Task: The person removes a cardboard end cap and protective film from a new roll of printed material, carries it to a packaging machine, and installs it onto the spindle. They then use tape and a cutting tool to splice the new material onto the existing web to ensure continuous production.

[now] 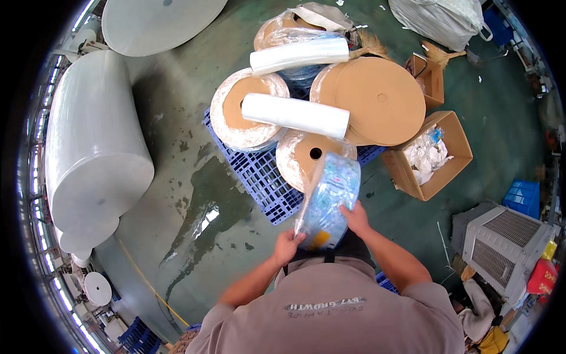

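"What do I have at the hands?"

"From my end, the left hand (288, 245) is closed on the near left edge of the blue printed roll (335, 192), gripping the clear wrap (311, 197) there. The right hand (356, 217) holds the roll's right side. So the roll sits between both hands, tilted."

"Does it touch anything ahead?"

"I can't tell. In my view its far end overlaps the cardboard-topped roll (293, 162) just ahead of the hands."

"And past that?"

"I see the blue pallet (268, 192) ahead of the left hand. Beyond it, straight ahead of both hands, a white film roll (296, 114) lies crosswise, with a broad brown disc (382, 103) to its right. Ahead and right of the right hand, an open cardboard box (404, 177) holds crumpled film (427, 153)."

"Farthest out?"

"A grey slatted unit (501, 248) stands well right of the right hand. Well left of the left hand I get a huge white roll (97, 118), and far ahead of the right hand, a white sack (439, 20)."
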Demonstrator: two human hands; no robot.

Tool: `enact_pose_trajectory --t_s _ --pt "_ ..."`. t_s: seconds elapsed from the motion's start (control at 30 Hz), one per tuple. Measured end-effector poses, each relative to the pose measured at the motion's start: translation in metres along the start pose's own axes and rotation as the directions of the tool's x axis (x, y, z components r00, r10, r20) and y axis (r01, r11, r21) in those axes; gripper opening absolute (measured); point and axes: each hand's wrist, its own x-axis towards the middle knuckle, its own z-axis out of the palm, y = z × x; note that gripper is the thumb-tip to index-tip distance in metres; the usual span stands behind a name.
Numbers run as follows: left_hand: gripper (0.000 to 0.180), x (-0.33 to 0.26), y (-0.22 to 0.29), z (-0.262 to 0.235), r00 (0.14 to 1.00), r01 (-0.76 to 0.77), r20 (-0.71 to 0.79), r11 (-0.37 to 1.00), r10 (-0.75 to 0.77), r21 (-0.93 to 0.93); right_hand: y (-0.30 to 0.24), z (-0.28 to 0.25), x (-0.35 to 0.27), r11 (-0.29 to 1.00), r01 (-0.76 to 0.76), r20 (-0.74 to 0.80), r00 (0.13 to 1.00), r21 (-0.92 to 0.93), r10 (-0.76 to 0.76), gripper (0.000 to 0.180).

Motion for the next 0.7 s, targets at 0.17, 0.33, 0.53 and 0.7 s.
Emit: enact_pose_trajectory --t_s 0.17,0.33,0.53,0.7 --pt "0.021 0.011 0.057 -0.008 0.993 0.117 0.018 0.961 -0.116 -0.25 -0.073 -0.005 0.069 0.937 0.1 0.22 0.975 -0.334 -0.026 0.047" --pt "0.031 0.074 0.115 -0.014 0.893 0.345 0.389 0.898 -0.225 -0.273 -0.109 -0.012 0.114 0.93 0.035 0.052 0.999 -0.365 -0.017 0.06" --pt "0.03 0.094 0.107 -0.031 0.762 0.482 0.581 0.849 -0.285 -0.216 -0.106 0.031 0.082 0.917 -0.045 -0.022 0.999 -0.395 0.04 0.1" --pt "0.009 0.093 0.103 -0.015 0.88 0.31 0.428 0.931 -0.203 -0.195 -0.147 0.027 0.087 0.835 -0.091 -0.108 0.993 -0.542 0.038 0.093"
